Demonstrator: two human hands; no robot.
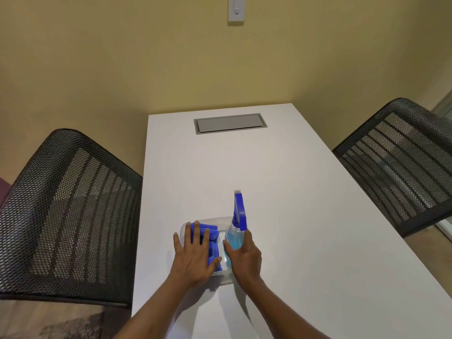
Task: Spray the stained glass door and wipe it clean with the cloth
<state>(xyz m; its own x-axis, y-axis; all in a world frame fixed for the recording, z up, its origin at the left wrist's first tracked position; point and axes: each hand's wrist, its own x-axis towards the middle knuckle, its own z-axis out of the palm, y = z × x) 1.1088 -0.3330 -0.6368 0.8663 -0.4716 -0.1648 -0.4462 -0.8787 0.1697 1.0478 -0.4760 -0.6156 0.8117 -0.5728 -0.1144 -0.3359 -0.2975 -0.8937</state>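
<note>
Cloth [212, 237], blue and folded, lies inside a clear plastic tray [208, 220] on the near part of the white table [305, 204]. The left hand [194, 255] rests flat on the cloth with the fingers spread, not closed around it. The spray bottle [235, 234], with blue liquid and a blue trigger head, stands upright at the right end of the tray. The right hand [245, 256] wraps its fingers around the lower body of the bottle. Two black mesh chairs stand at the table, one on the left [71, 216] and one on the right [401, 162]. A grey cable hatch [230, 123] sits at the far end of the table. The glass door is not clearly in view.
</note>
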